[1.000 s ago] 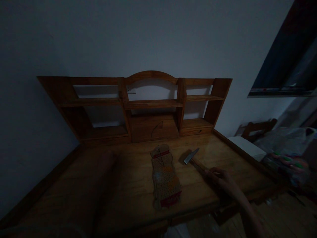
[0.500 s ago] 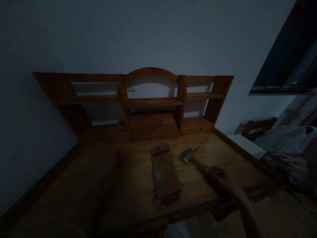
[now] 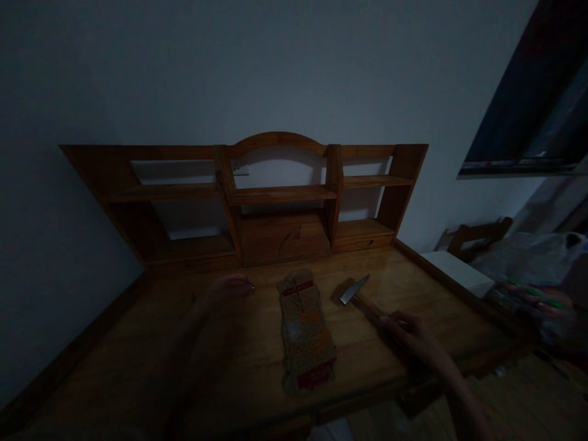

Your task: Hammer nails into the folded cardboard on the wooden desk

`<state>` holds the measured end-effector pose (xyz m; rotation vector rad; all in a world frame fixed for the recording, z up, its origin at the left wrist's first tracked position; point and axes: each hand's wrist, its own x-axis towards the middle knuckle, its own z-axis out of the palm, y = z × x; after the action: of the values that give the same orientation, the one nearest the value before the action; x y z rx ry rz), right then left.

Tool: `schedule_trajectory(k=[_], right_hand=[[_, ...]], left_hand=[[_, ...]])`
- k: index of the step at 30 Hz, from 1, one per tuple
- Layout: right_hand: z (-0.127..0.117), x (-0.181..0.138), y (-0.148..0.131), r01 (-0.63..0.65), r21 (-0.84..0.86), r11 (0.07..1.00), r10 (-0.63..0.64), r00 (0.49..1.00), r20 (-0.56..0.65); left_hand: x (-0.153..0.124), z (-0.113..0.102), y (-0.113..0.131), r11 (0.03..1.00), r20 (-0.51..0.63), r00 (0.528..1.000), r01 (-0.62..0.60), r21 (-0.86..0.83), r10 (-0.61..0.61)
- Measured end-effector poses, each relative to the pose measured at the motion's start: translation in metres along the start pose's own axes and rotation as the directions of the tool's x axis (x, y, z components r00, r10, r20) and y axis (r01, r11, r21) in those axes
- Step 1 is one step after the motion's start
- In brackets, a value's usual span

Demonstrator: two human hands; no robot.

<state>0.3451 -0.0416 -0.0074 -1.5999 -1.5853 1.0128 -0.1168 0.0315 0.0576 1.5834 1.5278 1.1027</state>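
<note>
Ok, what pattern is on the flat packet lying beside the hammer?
The packet is tan with fine dots and red bands near both ends; the head view shows it, dimly.

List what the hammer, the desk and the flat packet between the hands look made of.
Hammer: shiny grey head, likely steel; brown handle, probably wood. Desk: wood with visible grain and a glossy varnish. Packet: crumpled printed paper or thin card; too dim to be sure.

The desk [image 3: 257,361] and its shelf unit [image 3: 280,196] look like varnished wood, with a bit of gloss on the top near the hammer [image 3: 361,297]. The hammer's got a shiny metal head and a wooden handle. The flat packet [image 3: 305,331] looks like matt, crinkly paper or card.
</note>
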Motion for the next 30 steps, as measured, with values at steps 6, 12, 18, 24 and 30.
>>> schedule_trajectory(k=[6,12,18,24,30], right_hand=[[-0.001,0.0,0.0,0.0,-0.027,1.0,0.0,1.0,-0.008],[0.0,0.003,0.006,-0.018,-0.01,1.0,0.018,1.0,-0.024],[-0.001,0.004,0.007,-0.017,-0.035,0.999,0.017,1.0,-0.013],[-0.001,0.005,0.008,-0.018,-0.07,0.997,0.016,1.0,-0.023],[-0.002,0.004,0.004,-0.014,-0.081,0.997,0.014,1.0,-0.006]], left_hand=[[-0.02,0.064,0.006,0.975,0.244,0.96,-0.085,-0.206,0.136],[-0.041,0.116,-0.009,0.97,0.301,0.938,-0.11,-0.216,0.173],[-0.039,0.123,-0.024,0.972,0.165,0.965,-0.18,-0.153,0.204],[-0.039,0.131,-0.026,0.967,0.123,0.963,-0.225,-0.119,0.24],[-0.04,0.13,-0.024,0.945,0.087,0.943,-0.314,-0.089,0.322]])
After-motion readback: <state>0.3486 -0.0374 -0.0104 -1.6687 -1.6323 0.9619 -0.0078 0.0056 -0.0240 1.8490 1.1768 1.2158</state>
